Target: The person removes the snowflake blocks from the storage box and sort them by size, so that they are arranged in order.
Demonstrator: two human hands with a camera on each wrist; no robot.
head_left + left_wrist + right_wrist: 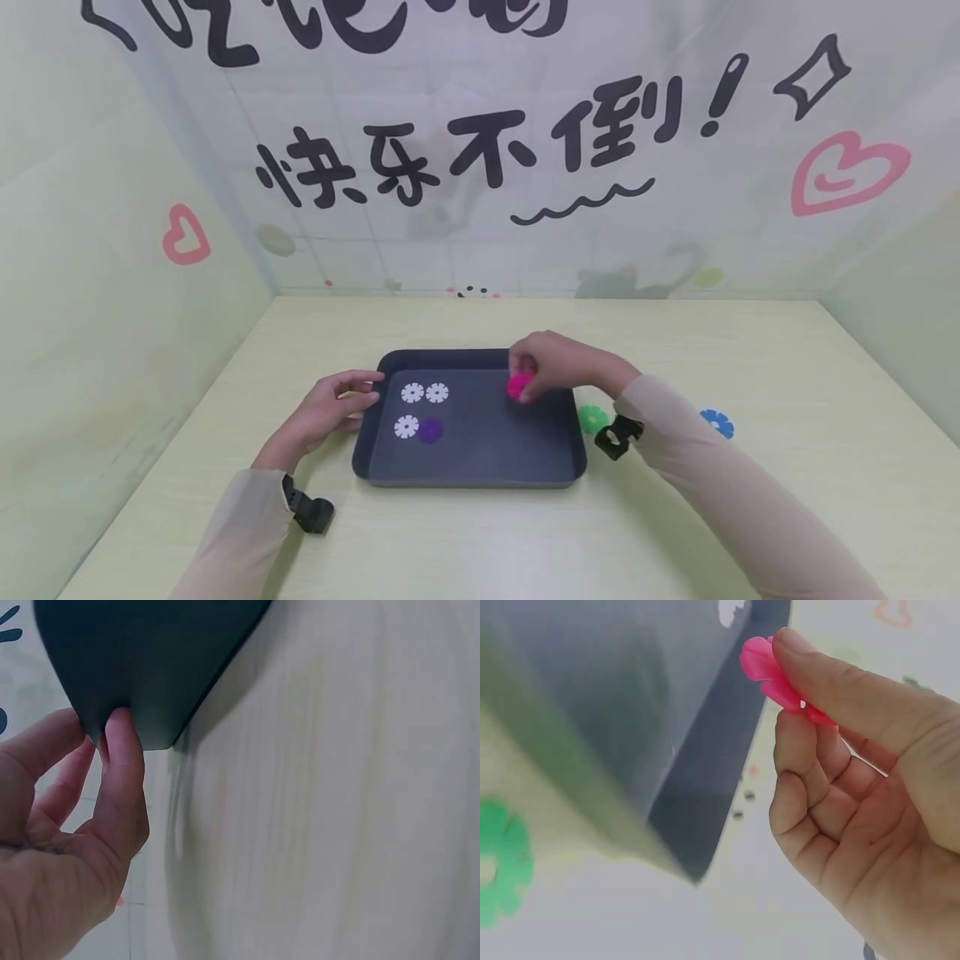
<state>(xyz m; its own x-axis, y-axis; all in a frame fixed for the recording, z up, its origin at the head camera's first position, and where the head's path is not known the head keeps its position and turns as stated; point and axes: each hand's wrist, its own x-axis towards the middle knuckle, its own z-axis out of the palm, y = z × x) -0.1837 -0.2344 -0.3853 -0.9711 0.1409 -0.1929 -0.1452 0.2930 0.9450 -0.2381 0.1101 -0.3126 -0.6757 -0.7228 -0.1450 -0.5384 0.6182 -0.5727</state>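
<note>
My right hand (557,362) is over the right part of a dark grey tray (480,458), pinching a pink notched plastic disc (761,664) between thumb and fingers. In the right wrist view the disc's petal-like edge sticks out past the thumb. At the tray's upper left side, my left hand (330,408) holds the edge with thumb and fingers; the left wrist view shows them at the tray's corner (142,690). Inside the tray's left half lie white notched discs (412,392), two side by side, with a third below them beside a purple disc (431,431).
A green disc (593,419) lies on the table just outside the tray's right wall. Farther right, a blue disc (717,422) is partly covered by the right sleeve (697,458). Printed cloth walls (450,250) stand behind and beside the pale wooden table (465,550).
</note>
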